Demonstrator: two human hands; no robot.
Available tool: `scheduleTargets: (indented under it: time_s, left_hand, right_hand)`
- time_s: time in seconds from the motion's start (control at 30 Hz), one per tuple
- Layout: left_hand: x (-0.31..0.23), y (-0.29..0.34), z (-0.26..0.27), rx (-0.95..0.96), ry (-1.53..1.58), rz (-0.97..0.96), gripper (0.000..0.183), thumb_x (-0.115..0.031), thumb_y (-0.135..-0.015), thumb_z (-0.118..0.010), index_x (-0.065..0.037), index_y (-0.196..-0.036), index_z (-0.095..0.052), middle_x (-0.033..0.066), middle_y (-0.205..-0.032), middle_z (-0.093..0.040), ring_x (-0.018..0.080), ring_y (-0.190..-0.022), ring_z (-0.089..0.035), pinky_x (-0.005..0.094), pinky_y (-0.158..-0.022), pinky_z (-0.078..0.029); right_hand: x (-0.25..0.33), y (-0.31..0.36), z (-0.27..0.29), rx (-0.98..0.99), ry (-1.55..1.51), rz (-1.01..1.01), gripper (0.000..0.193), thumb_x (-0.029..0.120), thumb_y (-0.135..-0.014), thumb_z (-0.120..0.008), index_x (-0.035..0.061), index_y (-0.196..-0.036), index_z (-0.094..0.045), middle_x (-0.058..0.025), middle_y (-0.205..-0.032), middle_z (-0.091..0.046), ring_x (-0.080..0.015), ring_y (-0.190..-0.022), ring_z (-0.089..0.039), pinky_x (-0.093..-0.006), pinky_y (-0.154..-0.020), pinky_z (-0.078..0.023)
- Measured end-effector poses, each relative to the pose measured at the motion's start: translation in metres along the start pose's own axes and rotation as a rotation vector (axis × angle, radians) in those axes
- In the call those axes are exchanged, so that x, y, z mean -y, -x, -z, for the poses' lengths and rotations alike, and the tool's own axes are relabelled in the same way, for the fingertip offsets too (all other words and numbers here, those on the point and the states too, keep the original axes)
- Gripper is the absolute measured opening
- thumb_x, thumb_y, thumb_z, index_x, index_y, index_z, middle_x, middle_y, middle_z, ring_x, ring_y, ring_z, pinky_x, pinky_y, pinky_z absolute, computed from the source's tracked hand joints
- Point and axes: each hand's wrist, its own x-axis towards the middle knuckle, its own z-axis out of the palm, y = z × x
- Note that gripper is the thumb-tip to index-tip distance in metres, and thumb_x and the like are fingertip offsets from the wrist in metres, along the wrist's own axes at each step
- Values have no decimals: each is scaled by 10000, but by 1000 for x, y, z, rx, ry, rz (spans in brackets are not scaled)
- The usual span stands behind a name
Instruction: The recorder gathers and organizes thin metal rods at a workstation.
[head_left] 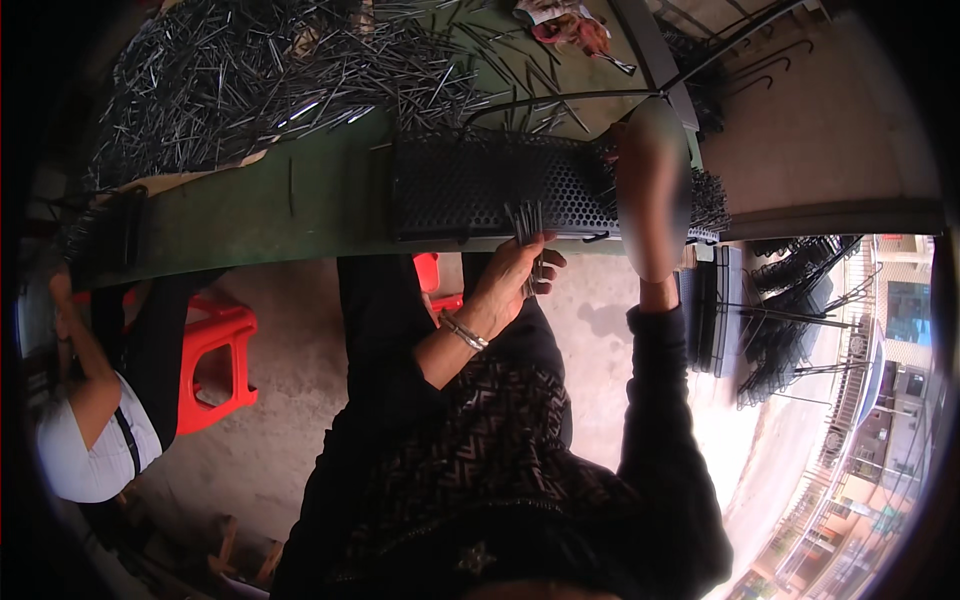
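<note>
Gripping a bunch of rods (526,218) in the left hand (512,272), with thumb and fingers closed round the middle and the upper ends in front of the near edge of the black tray (470,190), perforated with rows of small round holes. Holding the right hand (650,160) over the tray's right end, near a dense dark cluster (710,205). Cannot tell, through the blur, how far open to call the right hand or whether to count anything in it. See the tray along the near edge of the green surface (290,205), with a loose heap of rods (270,80) beyond and to the left, and a stained rag (560,22) at the far side. Wearing a bracelet (462,330) and a zigzag-patterned top (480,420) with a star (475,557). See another person (105,430) at far left, by a red stool (240,340). Cannot read any lettering on the buildings (860,480) outside, too small and washed out.
</note>
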Motion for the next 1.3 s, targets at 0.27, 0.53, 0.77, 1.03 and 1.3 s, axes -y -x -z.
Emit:
scheduleTargets:
  time_s: [0.27, 0.53, 0.77, 1.03, 1.3]
  left_hand:
    - [1, 4, -6, 29, 7, -74, 304, -289, -987, -566, -20, -1121, -615, 63, -832, -644, 80, -643, -537, 219, -502, -385]
    - [-11, 14, -15, 42, -31, -102, 314, -273, -986, -568, 3, -1130, -609, 90, -892, -677, 61, -628, -511, 188, -475, -341]
    - [-16, 19, -19, 15, -37, -144, 275, -245, -977, -574, -2, -1092, -635, 113, -934, -694, 57, -609, -490, 175, -461, -317]
    - [-6, 9, -16, 9, -112, -160, 279, -300, -947, -624, -73, -1107, -652, 101, -994, -708, 69, -662, -549, 198, -501, -364]
    - [-5, 4, -5, -38, -106, -91, 347, -368, -960, -596, -75, -1143, -628, 94, -978, -709, 151, -820, -672, 280, -637, -500]
  right_hand:
    - [-20, -3, -17, 66, 97, 27, 254, 298, -915, -591, 108, -1010, -731, -92, -785, -708, -214, -762, -695, -322, -710, -505]
    - [-28, 10, -26, 25, 585, 311, 233, 302, -887, -608, 169, -1034, -731, -108, -950, -658, -285, -890, -626, -390, -772, -489]
    - [4, 39, 0, 359, -124, 41, 207, 189, -925, -611, 53, -1054, -698, -85, -882, -680, -216, -825, -650, -321, -701, -495]
    - [3, 43, 18, 823, -513, -244, 143, 103, -938, -575, -5, -975, -662, -44, -787, -654, -110, -707, -616, -263, -638, -503]
    - [26, 25, 34, 146, -202, -108, 144, 111, -933, -566, -11, -946, -642, -70, -746, -696, -145, -708, -685, -249, -682, -524]
